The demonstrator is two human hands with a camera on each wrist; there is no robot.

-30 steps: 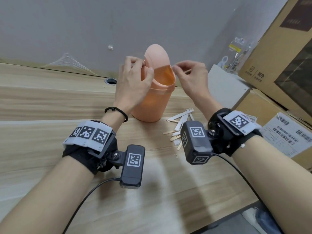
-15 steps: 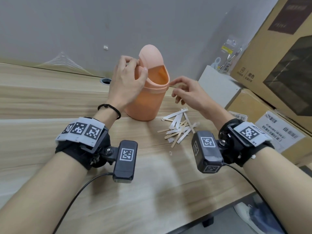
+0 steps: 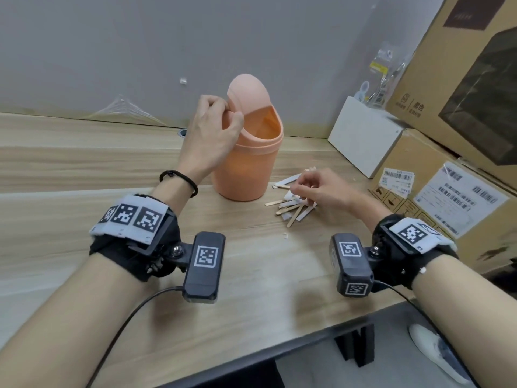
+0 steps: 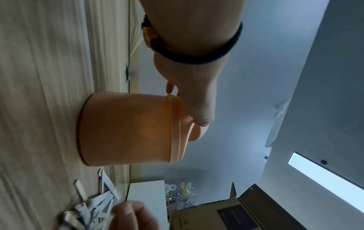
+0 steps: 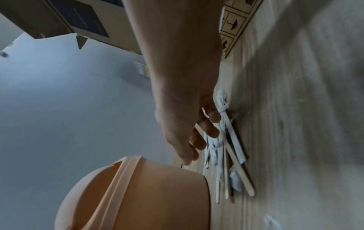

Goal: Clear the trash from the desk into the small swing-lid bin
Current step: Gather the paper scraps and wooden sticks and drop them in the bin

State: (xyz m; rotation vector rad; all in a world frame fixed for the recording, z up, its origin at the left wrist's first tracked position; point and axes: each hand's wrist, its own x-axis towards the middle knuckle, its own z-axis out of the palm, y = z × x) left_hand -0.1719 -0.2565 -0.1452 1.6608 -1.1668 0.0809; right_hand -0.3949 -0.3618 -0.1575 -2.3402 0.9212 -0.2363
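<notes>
Head view alone shows the bin (image 3: 246, 161) lid (image 3: 246, 92) tipped open.

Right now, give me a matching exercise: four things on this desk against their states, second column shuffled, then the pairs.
1. lid
2. left hand
3. right hand
4. sticks

A. piled on the desk beside the bin
B. swung up, opening clear
C. reaching into the pile
D. holding the lid open

Pairs: 1-B, 2-D, 3-C, 4-A
</notes>
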